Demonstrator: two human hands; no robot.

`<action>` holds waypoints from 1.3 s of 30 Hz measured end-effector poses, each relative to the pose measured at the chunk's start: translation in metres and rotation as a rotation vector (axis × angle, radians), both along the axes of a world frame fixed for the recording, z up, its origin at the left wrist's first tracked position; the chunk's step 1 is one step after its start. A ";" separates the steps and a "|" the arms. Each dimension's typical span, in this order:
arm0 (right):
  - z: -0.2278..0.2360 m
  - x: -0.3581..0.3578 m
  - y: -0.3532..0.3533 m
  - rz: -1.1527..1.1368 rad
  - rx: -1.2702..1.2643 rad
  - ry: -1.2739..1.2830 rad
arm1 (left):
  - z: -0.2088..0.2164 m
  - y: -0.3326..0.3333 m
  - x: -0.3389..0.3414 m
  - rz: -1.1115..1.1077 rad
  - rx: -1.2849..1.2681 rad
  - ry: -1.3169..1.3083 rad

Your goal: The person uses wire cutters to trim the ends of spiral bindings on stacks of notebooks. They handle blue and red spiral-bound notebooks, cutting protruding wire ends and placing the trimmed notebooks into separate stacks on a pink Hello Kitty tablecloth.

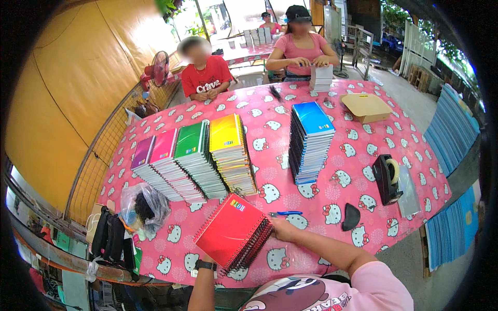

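Observation:
A stack of red spiral notebooks (pixel 228 230) is tilted at the near edge of the table, between my two hands. My right hand (pixel 280 228) is closed on its right, wire-bound side. At the near left edge of the stack is my left hand (pixel 206 258), gripping it from below; the fingers are hidden by the notebooks, and a dark watch shows on the wrist. Blue-handled pliers (pixel 288 213) lie just beyond my right hand. Past the red stack stand piles of yellow notebooks (pixel 225 133), green notebooks (pixel 191 140), pink notebooks (pixel 163 145) and purple notebooks (pixel 142 153).
A tall pile of blue notebooks (pixel 311 140) stands mid-table. To the right are a tape dispenser (pixel 386 181), a dark curved object (pixel 351 216) and a cardboard box (pixel 365 107). A plastic bag (pixel 145 207) lies left. Two people sit across the pink table; one handles a white stack (pixel 321 79).

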State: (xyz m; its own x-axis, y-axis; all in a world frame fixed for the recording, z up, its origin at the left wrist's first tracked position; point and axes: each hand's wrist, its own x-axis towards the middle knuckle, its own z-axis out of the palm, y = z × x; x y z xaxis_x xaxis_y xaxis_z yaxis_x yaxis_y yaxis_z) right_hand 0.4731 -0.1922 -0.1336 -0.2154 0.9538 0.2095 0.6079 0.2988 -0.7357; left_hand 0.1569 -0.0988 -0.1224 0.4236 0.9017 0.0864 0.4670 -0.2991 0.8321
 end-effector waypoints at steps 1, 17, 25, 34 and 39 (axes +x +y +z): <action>0.002 0.001 0.002 0.007 -0.069 -0.016 | 0.000 0.002 0.000 -0.007 -0.003 0.004; 0.028 0.008 -0.024 -0.229 -0.072 0.044 | 0.024 0.017 0.049 -0.361 0.063 0.059; 0.048 0.042 -0.025 -0.315 -0.221 0.309 | 0.053 0.020 0.100 -0.531 0.235 0.039; 0.036 0.073 -0.021 -0.352 0.067 -0.333 | 0.037 0.026 0.123 -0.508 0.121 0.139; 0.022 0.094 -0.040 -0.601 0.076 -0.672 | -0.002 0.012 0.119 -0.329 0.034 -0.068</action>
